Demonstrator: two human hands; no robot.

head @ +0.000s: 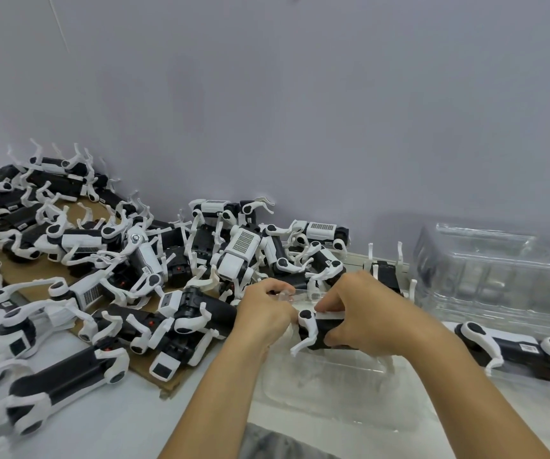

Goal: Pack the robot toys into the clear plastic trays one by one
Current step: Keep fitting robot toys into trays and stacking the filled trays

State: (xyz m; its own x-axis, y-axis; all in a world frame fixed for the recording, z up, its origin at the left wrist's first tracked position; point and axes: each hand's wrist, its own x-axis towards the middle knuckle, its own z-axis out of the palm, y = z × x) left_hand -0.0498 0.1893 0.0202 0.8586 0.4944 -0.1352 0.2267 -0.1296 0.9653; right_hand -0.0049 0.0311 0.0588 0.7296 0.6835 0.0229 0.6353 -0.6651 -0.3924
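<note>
Robot toy (325, 332), black body w/ white legs, sits over the far end of the clear plastic tray (326, 385), which lies at the near edge of the worktop (108, 422), right of centre. Right hand (363, 313) wraps the toy's body from above: thumb under on the near side, fingers curled over the top, index tip by the white shoulder joint. Toy's front leg sticks out left-down, free of the fingers. Left hand (263, 309) just left of the toy, fingers curled, pinching the tray's far rim; thumb nearly touching the toy's white shoulder.

Right of that, a packed toy (515, 351) lies in another clear tray by the right edge; small white label w/ barcode-type print on its body, too small to read. Behind it, a stack of empty trays (495, 270) against the wall (267, 94).

Left half of the worktop: big pile of loose toys (127, 260), tangled, partly on a brown cardboard sheet (41, 270), running to the back-left corner. Some carry small white stickers, writing unreadable. No brand legible anywhere.
</note>
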